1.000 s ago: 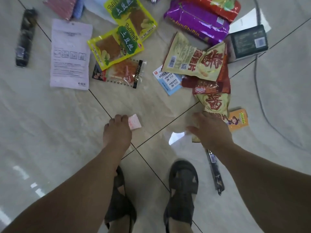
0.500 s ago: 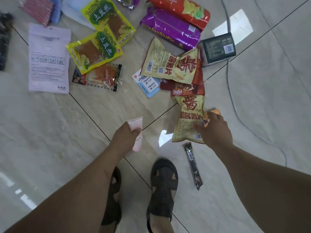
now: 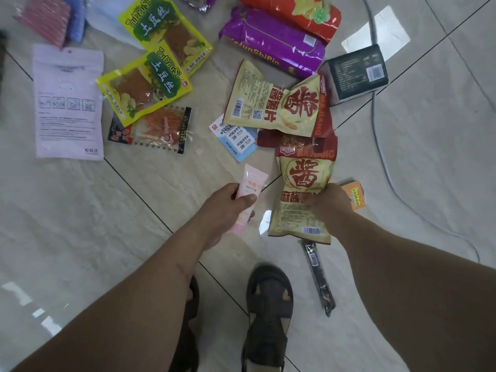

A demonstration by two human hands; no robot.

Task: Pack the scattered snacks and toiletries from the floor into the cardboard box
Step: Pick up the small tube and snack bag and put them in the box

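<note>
My left hand [image 3: 225,208] grips a pink tube [image 3: 251,185] above the tiled floor, thumb across its front. My right hand [image 3: 328,201] grips the edge of a beige chip bag with a red character [image 3: 300,200], which lies just right of the tube. A small orange packet [image 3: 354,194] lies beyond my right hand. A second beige chip bag [image 3: 276,103], a blue-and-white card [image 3: 236,140], two yellow snack packs [image 3: 142,89] and a purple bag [image 3: 273,41] lie scattered further out. No cardboard box is in view.
A dark stick packet [image 3: 318,275] lies by my right sandal [image 3: 268,315]. A dark green box [image 3: 357,71], a red bag [image 3: 292,12], a white pouch [image 3: 68,103] and a clear orange snack pack [image 3: 155,130] lie around. A grey cable [image 3: 386,162] curves along the right.
My left hand lifted the pink tube off the floor and raised it. My right hand shifted from the orange packet onto the lower chip bag and closed on its edge.
</note>
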